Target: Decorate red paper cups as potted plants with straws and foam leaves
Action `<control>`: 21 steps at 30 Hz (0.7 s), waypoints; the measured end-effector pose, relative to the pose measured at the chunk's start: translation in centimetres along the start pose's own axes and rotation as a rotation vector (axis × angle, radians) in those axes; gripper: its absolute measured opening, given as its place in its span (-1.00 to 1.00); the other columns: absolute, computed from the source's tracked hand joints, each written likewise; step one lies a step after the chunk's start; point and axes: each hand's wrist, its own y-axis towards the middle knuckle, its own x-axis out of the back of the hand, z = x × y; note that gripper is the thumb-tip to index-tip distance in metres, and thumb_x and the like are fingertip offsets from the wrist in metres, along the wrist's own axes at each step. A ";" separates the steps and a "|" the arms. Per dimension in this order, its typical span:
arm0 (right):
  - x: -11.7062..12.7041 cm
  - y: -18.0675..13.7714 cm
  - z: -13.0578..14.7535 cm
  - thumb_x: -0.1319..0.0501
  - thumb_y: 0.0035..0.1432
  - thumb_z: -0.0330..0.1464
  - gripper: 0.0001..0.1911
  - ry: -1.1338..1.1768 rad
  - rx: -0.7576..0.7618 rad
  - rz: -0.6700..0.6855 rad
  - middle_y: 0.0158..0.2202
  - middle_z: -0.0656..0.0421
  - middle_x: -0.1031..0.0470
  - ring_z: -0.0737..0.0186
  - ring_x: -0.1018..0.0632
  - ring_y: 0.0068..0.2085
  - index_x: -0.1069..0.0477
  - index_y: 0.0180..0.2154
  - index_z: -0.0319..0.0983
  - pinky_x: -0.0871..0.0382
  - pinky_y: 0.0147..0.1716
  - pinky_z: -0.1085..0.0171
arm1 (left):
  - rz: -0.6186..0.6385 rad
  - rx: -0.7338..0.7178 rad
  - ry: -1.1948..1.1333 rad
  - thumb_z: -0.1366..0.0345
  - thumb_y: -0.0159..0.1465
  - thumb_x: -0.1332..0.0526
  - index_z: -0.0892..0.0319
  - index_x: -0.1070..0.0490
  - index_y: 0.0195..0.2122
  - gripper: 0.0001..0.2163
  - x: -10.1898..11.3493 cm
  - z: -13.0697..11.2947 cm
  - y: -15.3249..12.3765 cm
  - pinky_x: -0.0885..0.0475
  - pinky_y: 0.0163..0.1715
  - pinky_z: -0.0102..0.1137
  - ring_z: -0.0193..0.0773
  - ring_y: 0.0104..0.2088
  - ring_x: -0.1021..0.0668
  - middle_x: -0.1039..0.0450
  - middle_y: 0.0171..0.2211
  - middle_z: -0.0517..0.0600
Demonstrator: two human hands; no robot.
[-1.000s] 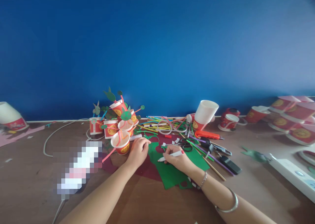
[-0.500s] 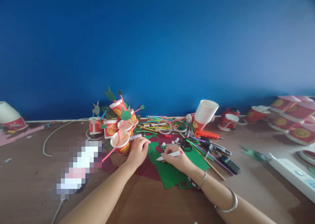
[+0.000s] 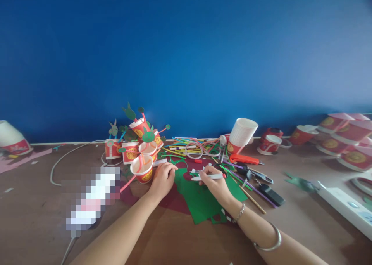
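A white marker point(image 3: 209, 177) with a red end is pinched in my right hand point(image 3: 214, 183), held over the sheet of green paper point(image 3: 196, 203). Its tip points left, above the paper's upper part. My left hand point(image 3: 165, 175) lies palm down at the green paper's left edge. The index finger is stretched out onto the paper and the other fingers bend loosely, with nothing seen in them. Dark red paper point(image 3: 174, 201) lies partly under the green sheet. Just left of my left hand stands a paper cup point(image 3: 142, 168) with pink straws in it.
Paper-cup figures with green leaf shapes point(image 3: 148, 136) stand at the back left. Loose straws point(image 3: 177, 149), a stack of paper cups point(image 3: 242, 135), an orange cutter point(image 3: 245, 159) and a black key fob point(image 3: 271, 194) lie beyond and to the right. A power strip point(image 3: 345, 206) is far right.
My right hand has moved up and slightly right over the green paper, carrying the marker, which lies more level now. My left hand has stayed in place.
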 end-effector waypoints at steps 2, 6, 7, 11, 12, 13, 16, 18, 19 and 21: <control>0.0 0.2 -0.3 -0.16 0.08 -0.24 -0.68 -0.030 -0.007 -0.012 -0.70 0.24 -0.38 0.34 -0.34 -0.59 -0.17 -0.63 -0.18 -0.15 -0.58 0.36 | -0.005 -0.005 -0.007 0.44 0.22 -0.03 0.14 -0.43 -0.38 -0.81 0.0 0.0 0.0 -0.39 -0.12 -0.21 -0.16 -0.21 -0.51 -0.52 -0.33 0.01; -0.1 0.4 -0.7 -0.16 0.06 -0.28 -0.69 -0.063 -0.021 0.049 -0.71 0.24 -0.39 0.34 -0.34 -0.62 -0.17 -0.64 -0.18 -0.13 -0.61 0.37 | -0.008 -0.013 -0.007 0.44 0.22 -0.03 0.14 -0.43 -0.38 -0.81 0.0 0.1 0.0 -0.39 -0.12 -0.22 -0.17 -0.21 -0.51 -0.52 -0.33 0.02; -0.2 0.3 -0.7 -0.17 0.06 -0.29 -0.70 -0.065 -0.022 0.061 -0.71 0.24 -0.40 0.34 -0.35 -0.62 -0.17 -0.64 -0.18 -0.14 -0.61 0.37 | -0.007 -0.013 -0.005 0.44 0.22 -0.03 0.14 -0.43 -0.38 -0.81 0.0 0.1 0.0 -0.39 -0.12 -0.22 -0.17 -0.21 -0.51 -0.51 -0.33 0.02; -0.2 0.3 -0.6 -0.16 0.04 -0.29 -0.71 -0.068 -0.019 0.080 -0.72 0.24 -0.41 0.33 -0.38 -0.61 -0.16 -0.64 -0.17 -0.16 -0.60 0.37 | -0.008 -0.014 -0.004 0.45 0.22 -0.03 0.13 -0.43 -0.38 -0.80 0.0 0.1 0.0 -0.40 -0.13 -0.22 -0.17 -0.22 -0.51 -0.51 -0.33 0.01; -0.2 0.3 -0.6 -0.16 0.04 -0.28 -0.70 -0.067 -0.020 0.084 -0.71 0.24 -0.41 0.32 -0.38 -0.61 -0.16 -0.64 -0.17 -0.16 -0.61 0.37 | -0.008 -0.014 -0.004 0.45 0.22 -0.03 0.13 -0.43 -0.38 -0.80 0.0 0.0 0.0 -0.40 -0.13 -0.22 -0.17 -0.22 -0.51 -0.51 -0.33 0.01; -0.2 0.3 -0.6 -0.16 0.04 -0.28 -0.70 -0.067 -0.021 0.088 -0.71 0.23 -0.41 0.32 -0.38 -0.61 -0.16 -0.64 -0.17 -0.16 -0.61 0.37 | -0.008 -0.014 -0.005 0.45 0.21 -0.03 0.13 -0.43 -0.38 -0.81 0.0 0.0 0.0 -0.40 -0.13 -0.22 -0.17 -0.21 -0.51 -0.51 -0.33 0.02; -0.2 0.3 -0.5 -0.17 0.04 -0.26 -0.69 -0.065 -0.025 0.093 -0.71 0.23 -0.41 0.31 -0.40 -0.62 -0.15 -0.64 -0.17 -0.16 -0.61 0.36 | -0.010 -0.018 -0.006 0.45 0.21 -0.03 0.13 -0.43 -0.38 -0.81 0.0 -0.1 0.0 -0.40 -0.13 -0.22 -0.17 -0.22 -0.51 -0.52 -0.33 0.01; -0.2 0.3 -0.4 -0.17 0.03 -0.25 -0.69 -0.066 -0.027 0.091 -0.71 0.23 -0.41 0.31 -0.40 -0.62 -0.15 -0.64 -0.17 -0.17 -0.62 0.36 | -0.012 -0.022 -0.006 0.45 0.21 -0.03 0.12 -0.43 -0.38 -0.81 0.0 -0.1 0.0 -0.41 -0.14 -0.21 -0.17 -0.22 -0.52 -0.52 -0.33 0.01; -0.2 0.3 -0.4 -0.17 0.03 -0.25 -0.70 -0.071 -0.028 0.091 -0.72 0.23 -0.41 0.31 -0.40 -0.62 -0.15 -0.64 -0.17 -0.17 -0.62 0.36 | -0.014 -0.022 -0.007 0.45 0.21 -0.03 0.12 -0.43 -0.38 -0.81 0.0 -0.1 0.0 -0.41 -0.14 -0.21 -0.17 -0.22 -0.52 -0.52 -0.33 0.01; -0.2 0.2 -0.2 -0.16 0.02 -0.25 -0.70 -0.091 -0.025 0.095 -0.71 0.23 -0.41 0.31 -0.40 -0.62 -0.16 -0.64 -0.17 -0.18 -0.61 0.36 | -0.017 -0.019 -0.007 0.45 0.22 -0.03 0.13 -0.43 -0.38 -0.81 0.0 0.0 0.0 -0.40 -0.13 -0.21 -0.17 -0.22 -0.52 -0.51 -0.33 0.02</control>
